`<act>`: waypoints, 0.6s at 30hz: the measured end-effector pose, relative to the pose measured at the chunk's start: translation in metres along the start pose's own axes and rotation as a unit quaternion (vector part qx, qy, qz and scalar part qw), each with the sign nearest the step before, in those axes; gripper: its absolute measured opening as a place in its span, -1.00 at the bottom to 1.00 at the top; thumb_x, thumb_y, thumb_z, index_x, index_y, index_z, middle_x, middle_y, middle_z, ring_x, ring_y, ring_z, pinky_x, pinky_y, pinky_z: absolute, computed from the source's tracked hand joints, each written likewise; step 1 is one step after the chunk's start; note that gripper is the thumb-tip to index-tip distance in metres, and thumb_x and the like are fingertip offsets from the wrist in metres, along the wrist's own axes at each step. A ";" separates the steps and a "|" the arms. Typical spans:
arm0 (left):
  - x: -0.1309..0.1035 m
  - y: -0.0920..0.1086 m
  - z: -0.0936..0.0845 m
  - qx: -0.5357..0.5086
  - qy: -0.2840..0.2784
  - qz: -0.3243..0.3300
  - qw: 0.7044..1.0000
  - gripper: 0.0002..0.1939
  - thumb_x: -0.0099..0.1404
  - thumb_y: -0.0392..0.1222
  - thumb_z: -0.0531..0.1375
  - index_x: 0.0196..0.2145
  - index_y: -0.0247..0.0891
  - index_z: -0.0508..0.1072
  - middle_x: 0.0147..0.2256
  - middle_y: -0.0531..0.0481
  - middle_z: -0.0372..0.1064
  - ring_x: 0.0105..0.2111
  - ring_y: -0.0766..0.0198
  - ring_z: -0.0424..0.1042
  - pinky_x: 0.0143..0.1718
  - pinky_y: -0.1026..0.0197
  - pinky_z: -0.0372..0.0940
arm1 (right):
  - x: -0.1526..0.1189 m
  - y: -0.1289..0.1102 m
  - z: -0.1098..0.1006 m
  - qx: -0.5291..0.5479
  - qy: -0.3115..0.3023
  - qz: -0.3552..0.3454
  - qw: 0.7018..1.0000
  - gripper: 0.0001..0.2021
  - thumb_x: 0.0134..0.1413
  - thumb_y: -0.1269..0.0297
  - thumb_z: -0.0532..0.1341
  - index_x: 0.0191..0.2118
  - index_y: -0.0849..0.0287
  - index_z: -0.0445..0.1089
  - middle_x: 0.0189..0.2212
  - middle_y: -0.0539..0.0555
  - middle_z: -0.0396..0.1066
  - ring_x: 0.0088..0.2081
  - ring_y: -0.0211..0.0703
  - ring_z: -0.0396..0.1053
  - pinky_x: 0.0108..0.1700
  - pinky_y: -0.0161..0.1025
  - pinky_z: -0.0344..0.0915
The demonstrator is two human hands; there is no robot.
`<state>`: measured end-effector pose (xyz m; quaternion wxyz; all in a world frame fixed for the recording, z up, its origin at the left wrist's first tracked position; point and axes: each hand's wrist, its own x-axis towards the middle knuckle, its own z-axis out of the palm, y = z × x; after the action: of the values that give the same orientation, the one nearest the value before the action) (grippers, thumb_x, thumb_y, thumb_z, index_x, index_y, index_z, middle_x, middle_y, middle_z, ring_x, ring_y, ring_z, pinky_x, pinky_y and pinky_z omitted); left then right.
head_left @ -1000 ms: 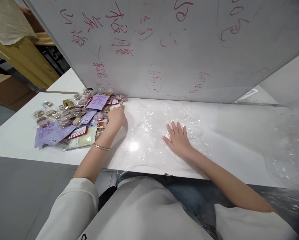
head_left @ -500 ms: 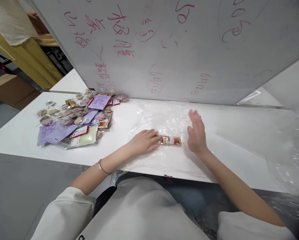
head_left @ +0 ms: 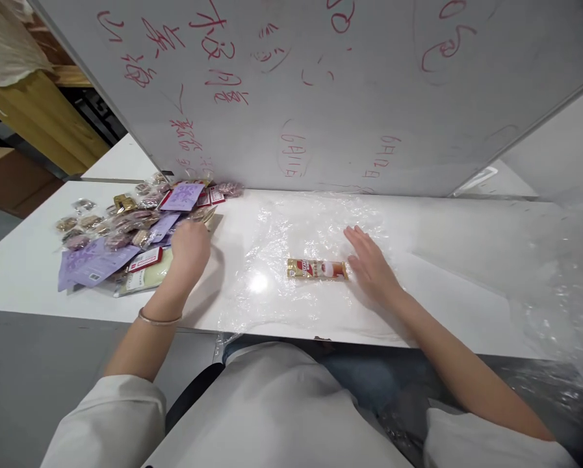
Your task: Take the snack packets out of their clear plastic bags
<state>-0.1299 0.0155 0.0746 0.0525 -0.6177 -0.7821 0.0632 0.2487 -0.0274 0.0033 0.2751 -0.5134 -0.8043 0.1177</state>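
Head view: your right hand is stretched out, empty. Your curled left hand, grip hidden, went from the Nescafé stick to the packet pile.

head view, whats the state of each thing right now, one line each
Packet pile: loosely heaped, packets overlapping
Clear film: spread over the table, wrinkled
Sachet: lying flat on the film, no tear visible
Left hand: at the pile, fingertips hidden, grip unclear
Right hand: open, fingers extended, near the sachet's end
Whiteboard: standing, marked with red writing
Brown box: cannot tell if open
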 end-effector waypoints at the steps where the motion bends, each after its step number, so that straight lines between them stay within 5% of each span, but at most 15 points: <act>1: -0.006 0.005 -0.006 -0.016 0.027 0.006 0.999 -0.50 0.27 -0.49 -0.14 -0.02 -0.58 0.50 -0.03 -0.55 0.42 -0.09 -0.16 0.49 -0.15 -0.08 0.42 | -0.002 0.001 -0.008 0.000 0.018 -0.003 1.000 -0.44 0.42 0.04 -0.17 0.44 0.02 -0.04 0.40 0.13 0.07 0.44 0.03 -0.12 0.41 0.17 -0.07; 3: -0.023 0.025 -0.010 -0.067 0.121 0.069 0.988 -0.45 0.32 -0.48 -0.18 0.14 -0.55 0.40 0.12 -0.51 0.34 -0.03 -0.11 0.49 -0.10 -0.10 0.44 | -0.009 0.003 -0.025 -0.007 0.049 -0.012 0.999 -0.47 0.42 0.10 -0.13 0.42 -0.01 0.00 0.39 0.10 0.08 0.44 0.03 -0.10 0.40 0.16 -0.02; 5: -0.044 0.056 -0.001 -0.130 0.197 0.225 0.945 -0.42 0.38 -0.48 -0.21 0.29 -0.52 0.23 0.26 -0.44 0.20 0.13 -0.04 0.40 0.03 -0.07 0.42 | -0.018 0.009 -0.040 -0.029 0.066 -0.021 0.997 -0.48 0.41 0.18 -0.09 0.42 -0.04 0.02 0.39 0.08 0.09 0.43 0.04 -0.07 0.40 0.15 0.01; 8: -0.071 0.108 0.027 -0.148 0.152 0.498 0.841 -0.41 0.37 -0.52 -0.16 0.31 -0.49 0.19 0.23 -0.37 0.28 0.21 0.00 0.33 0.14 -0.05 0.38 | -0.037 0.026 -0.059 -0.087 0.033 -0.016 0.996 -0.42 0.34 0.35 -0.06 0.43 -0.01 -0.02 0.39 0.09 0.09 0.42 0.05 -0.03 0.38 0.15 0.06; 11: -0.078 0.130 0.042 -0.112 0.079 0.560 0.817 -0.48 0.40 -0.44 -0.07 0.27 -0.53 0.24 0.27 -0.42 0.21 0.26 -0.08 0.27 0.20 -0.12 0.31 | -0.064 0.050 -0.072 -0.139 -0.051 0.026 0.989 -0.34 0.26 0.39 0.00 0.45 0.03 -0.07 0.39 0.13 0.08 0.41 0.11 0.01 0.34 0.17 0.14; 15: -0.053 0.085 0.023 -0.140 0.058 0.550 0.821 -0.47 0.42 -0.35 -0.03 0.32 -0.29 0.21 0.39 -0.19 0.01 0.36 0.04 0.08 0.33 -0.08 0.13 | -0.094 0.072 -0.081 -0.123 -0.131 0.085 0.980 -0.28 0.25 0.17 0.12 0.46 -0.05 -0.13 0.40 0.11 0.05 0.34 0.18 0.14 0.25 0.16 0.29; 18: -0.028 0.027 0.017 -0.132 0.051 0.494 0.858 -0.34 0.33 -0.48 -0.07 0.33 -0.12 0.23 0.43 -0.04 -0.10 0.43 0.05 -0.13 0.40 -0.20 -0.09 | -0.098 0.075 -0.078 -0.115 -0.088 0.081 0.986 -0.32 0.26 0.03 0.16 0.43 -0.12 -0.03 0.39 0.07 0.08 0.31 0.17 0.21 0.23 0.15 0.32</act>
<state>-0.1004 -0.0060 0.0536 -0.0279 -0.9262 -0.3720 -0.0543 0.3811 -0.0882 0.0002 0.1319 -0.5926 -0.7895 0.0905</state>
